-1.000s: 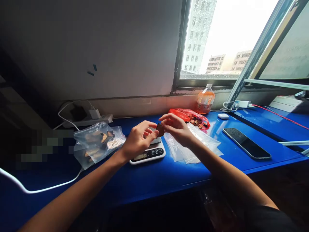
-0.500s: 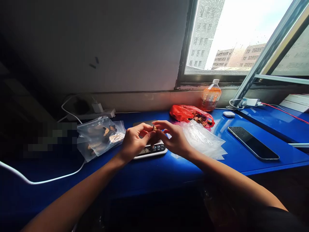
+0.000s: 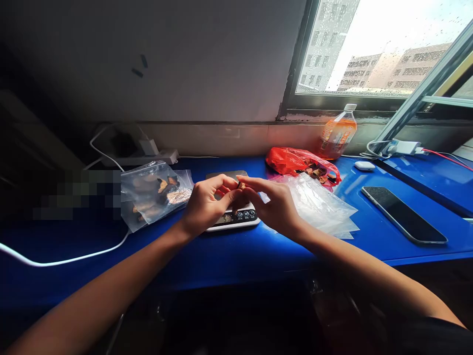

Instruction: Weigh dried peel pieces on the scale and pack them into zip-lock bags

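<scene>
Between the fingertips of both hands is a small brown dried piece (image 3: 241, 186), dark along one edge. My left hand (image 3: 207, 201) pinches it from the left and my right hand (image 3: 276, 203) from the right, so much of it is hidden. Below them sits a white digital kitchen scale (image 3: 236, 224) with a lit readout and round buttons; the hands cover most of its metal plate. Clear zip bags (image 3: 142, 197) holding brown dried pieces lie left of my left hand. Beside my right hand is a stack of clear plastic bags (image 3: 321, 209).
Behind the stack, a red plastic bag (image 3: 284, 159) lies open with more dried pieces (image 3: 318, 172). An orange drink bottle (image 3: 338, 133), white earphone case (image 3: 364, 166) and phone (image 3: 404, 214) are on the right of the blue table (image 3: 254, 261). A white cable (image 3: 66, 264) runs along the left.
The camera view has tilted down and turned slightly left, so the table items appear higher and mostly further right. Both hands keep the dried piece over the scale, with the fingers slightly shifted.
</scene>
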### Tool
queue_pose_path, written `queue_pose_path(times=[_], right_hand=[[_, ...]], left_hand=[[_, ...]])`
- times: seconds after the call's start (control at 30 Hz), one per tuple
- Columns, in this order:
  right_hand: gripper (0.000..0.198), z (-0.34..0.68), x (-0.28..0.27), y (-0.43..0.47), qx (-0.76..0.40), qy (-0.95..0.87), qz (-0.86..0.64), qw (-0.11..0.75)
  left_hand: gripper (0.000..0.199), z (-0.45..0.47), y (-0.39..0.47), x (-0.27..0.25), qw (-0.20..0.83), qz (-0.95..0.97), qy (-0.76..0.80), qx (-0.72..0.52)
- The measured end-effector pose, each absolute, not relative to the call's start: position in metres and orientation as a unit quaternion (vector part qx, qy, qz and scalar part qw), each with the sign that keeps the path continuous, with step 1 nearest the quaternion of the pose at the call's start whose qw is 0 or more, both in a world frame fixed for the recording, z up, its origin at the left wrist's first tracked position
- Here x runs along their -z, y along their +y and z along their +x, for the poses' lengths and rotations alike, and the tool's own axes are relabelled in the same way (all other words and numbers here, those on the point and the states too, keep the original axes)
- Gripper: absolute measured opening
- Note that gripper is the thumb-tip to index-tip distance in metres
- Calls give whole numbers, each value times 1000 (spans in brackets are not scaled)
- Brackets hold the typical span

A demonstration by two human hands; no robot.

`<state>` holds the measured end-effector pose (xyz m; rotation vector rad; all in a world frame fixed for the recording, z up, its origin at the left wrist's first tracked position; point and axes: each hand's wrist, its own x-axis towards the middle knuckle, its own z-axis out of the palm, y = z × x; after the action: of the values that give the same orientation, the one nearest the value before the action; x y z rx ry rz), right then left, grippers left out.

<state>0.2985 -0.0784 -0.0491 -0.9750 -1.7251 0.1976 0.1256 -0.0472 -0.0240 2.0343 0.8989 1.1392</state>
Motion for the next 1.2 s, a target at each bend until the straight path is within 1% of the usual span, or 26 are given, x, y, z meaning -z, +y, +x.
queue_pose_path(times=[0.17,0.3,0.47,0.63,0.77,0.93,1.07,1.2], right_hand=[[27,300,52,-77,-71,-737,-407,535],[27,300,51,-78,-71,-742,-390,541],[27,300,50,-78,-93,-736,-408,532],[35,303,48,-77,-132,-743,-387,529],[25,305,47,-74,-153,-737,-388,531],[14,305,47,-73,-175,-730,-401,525],[21,307,44,-74,-185,-727,-415,515],[21,307,42,-76,-229,-716,-415,513]], left_hand=[[38,126,-49,22,343,767,342,-421],[39,126,-50,22,342,767,344,-421],[40,125,-49,20,358,756,355,-418],[38,116,-35,14,407,719,335,-453],[38,109,-21,12,432,677,341,-489],[39,110,-23,16,475,690,343,-426],[38,113,-29,16,476,697,344,-412],[41,113,-31,15,478,693,339,-418]])
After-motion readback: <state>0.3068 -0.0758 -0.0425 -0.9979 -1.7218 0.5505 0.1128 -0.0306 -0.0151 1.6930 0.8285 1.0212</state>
